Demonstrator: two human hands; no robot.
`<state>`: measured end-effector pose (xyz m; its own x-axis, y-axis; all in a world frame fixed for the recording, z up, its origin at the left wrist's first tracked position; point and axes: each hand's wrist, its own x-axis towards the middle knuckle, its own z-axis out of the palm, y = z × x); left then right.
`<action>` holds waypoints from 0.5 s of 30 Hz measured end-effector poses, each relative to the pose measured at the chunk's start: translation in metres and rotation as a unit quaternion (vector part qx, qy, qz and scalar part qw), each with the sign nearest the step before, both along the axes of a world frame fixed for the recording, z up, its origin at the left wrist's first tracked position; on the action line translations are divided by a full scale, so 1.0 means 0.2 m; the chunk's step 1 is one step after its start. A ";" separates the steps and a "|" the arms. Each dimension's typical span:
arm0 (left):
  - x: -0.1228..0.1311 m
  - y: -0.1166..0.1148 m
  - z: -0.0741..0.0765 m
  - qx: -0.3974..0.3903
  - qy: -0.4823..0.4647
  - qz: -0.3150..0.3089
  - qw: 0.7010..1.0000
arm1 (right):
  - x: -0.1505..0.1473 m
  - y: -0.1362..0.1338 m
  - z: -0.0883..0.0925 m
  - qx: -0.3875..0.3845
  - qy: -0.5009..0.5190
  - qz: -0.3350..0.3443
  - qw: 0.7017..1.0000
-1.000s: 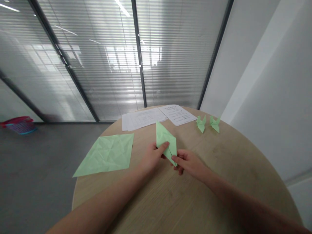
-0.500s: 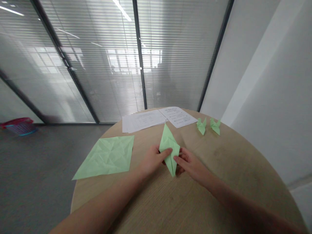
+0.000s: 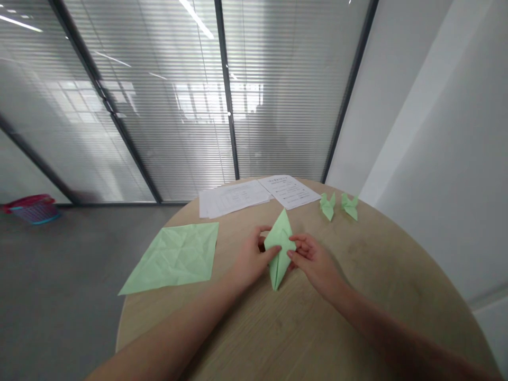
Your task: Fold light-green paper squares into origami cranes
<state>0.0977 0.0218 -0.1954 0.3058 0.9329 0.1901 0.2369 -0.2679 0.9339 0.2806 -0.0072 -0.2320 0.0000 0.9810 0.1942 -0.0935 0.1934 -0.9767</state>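
A piece of light green origami paper (image 3: 281, 259), folded into a long diamond with a centre slit in its lower half, is held between both hands over the table. My left hand (image 3: 256, 256) grips its left side, the thumb lying across the front and the fingers partly hidden behind. At the right edge, my right hand (image 3: 311, 259) pinches the paper between thumb and fingers. To the left lies a creased, unfolded green sheet (image 3: 178, 254). Two small folded green paper figures, a left one (image 3: 327, 206) and a right one (image 3: 350, 206), stand at the far right.
White printed sheets (image 3: 238, 198) and another printed page (image 3: 289, 191) lie at the back of the round wooden table (image 3: 381, 275). A red and blue basket (image 3: 34, 209) sits on the floor at left. Glass panels with blinds (image 3: 190, 132) rise behind the table.
The folded paper has tilted, its top tip swinging right and its bottom tip slightly left. My right index finger has come round onto the paper's front right edge.
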 end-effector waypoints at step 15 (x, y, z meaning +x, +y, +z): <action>0.03 0.00 -0.02 -0.060 -0.070 -0.051 0.995 | 0.01 0.00 0.03 -0.032 0.046 0.006 0.998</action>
